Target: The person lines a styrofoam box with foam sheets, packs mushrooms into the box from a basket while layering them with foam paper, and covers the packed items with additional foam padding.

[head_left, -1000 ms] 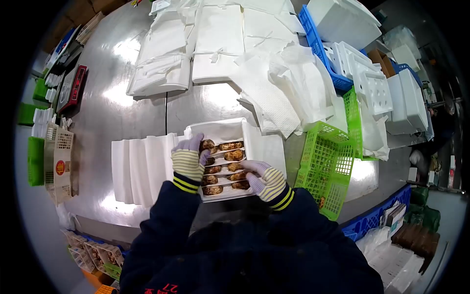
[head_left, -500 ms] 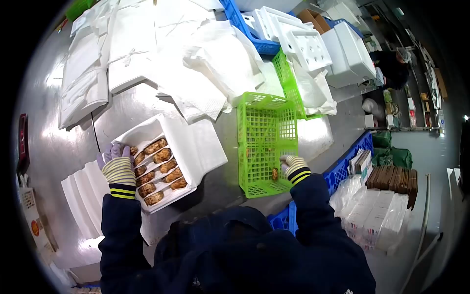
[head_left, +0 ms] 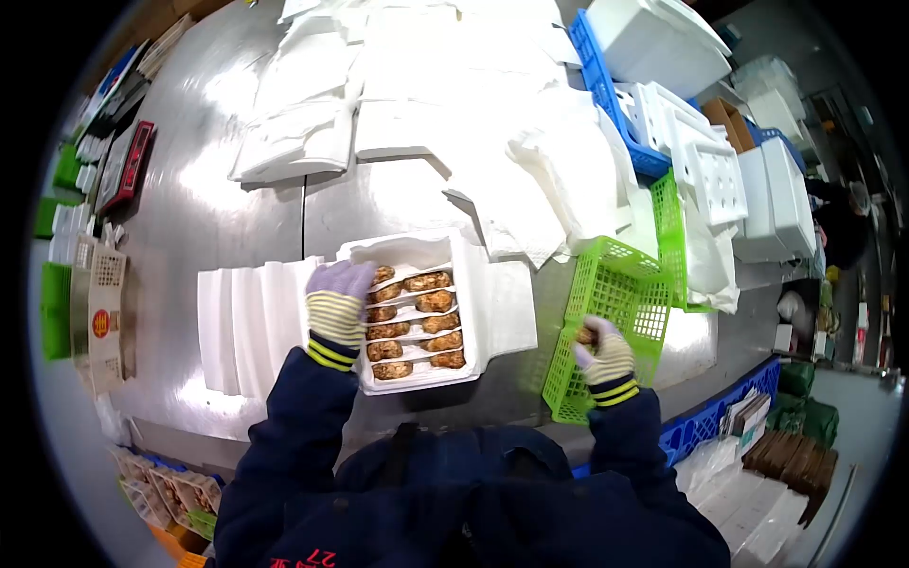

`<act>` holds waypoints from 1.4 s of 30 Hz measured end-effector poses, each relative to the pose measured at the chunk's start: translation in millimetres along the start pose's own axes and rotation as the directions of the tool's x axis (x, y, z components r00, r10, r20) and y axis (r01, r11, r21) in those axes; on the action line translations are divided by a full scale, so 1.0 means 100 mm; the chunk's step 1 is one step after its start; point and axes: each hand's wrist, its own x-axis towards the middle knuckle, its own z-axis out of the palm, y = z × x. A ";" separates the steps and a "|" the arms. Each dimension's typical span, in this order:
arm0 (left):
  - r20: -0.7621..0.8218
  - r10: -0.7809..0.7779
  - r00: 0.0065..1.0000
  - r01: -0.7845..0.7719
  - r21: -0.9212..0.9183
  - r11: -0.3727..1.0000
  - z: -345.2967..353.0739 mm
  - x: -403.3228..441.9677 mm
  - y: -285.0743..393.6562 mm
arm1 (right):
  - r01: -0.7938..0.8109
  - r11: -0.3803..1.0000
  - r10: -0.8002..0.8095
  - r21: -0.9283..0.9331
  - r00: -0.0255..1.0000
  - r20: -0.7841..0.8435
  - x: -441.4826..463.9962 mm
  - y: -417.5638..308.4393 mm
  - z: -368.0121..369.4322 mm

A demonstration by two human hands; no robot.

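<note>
A white foam box [head_left: 471, 312] lined with white paper holds several brown, knobbly pieces [head_left: 435, 301] in two columns, with folds of paper between the rows. My left hand [head_left: 341, 286], in a lilac glove with a striped cuff, rests on the box's upper left edge; its fingertips are blurred and partly hidden. Over the green basket [head_left: 620, 284] to the right, my gloved right hand [head_left: 602, 346] is closed on a brown piece [head_left: 585, 335]. Pleated white paper [head_left: 256, 327] lies left of the box.
White sheets [head_left: 407, 85] cover the far side of the metal table [head_left: 388, 204]. A blue crate [head_left: 606, 90] and foam trays [head_left: 715, 180] stand at the back right. A red-edged device [head_left: 128, 166] and a white basket [head_left: 104, 303] are at left. Another person [head_left: 841, 222] is at far right.
My right hand went from the foam box to the green basket and now holds a brown piece lifted from it. My left hand stayed at the box's left side. The view swung right and back.
</note>
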 end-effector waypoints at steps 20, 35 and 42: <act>0.305 -0.151 0.940 0.123 0.111 0.986 0.21 -0.10 0.14 | 0.551 0.765 -0.535 -0.332 0.832 0.148 1.09 -1.43 0.91; 0.544 -0.096 0.833 0.107 0.012 0.994 0.32 0.27 0.42 | 0.459 0.871 -0.470 -0.176 0.883 -0.023 1.17 -1.27 1.16; 0.039 -0.359 0.933 0.360 -0.186 0.914 0.07 0.20 0.13 | 0.313 0.948 -0.313 0.052 0.950 -0.009 1.24 -1.06 1.39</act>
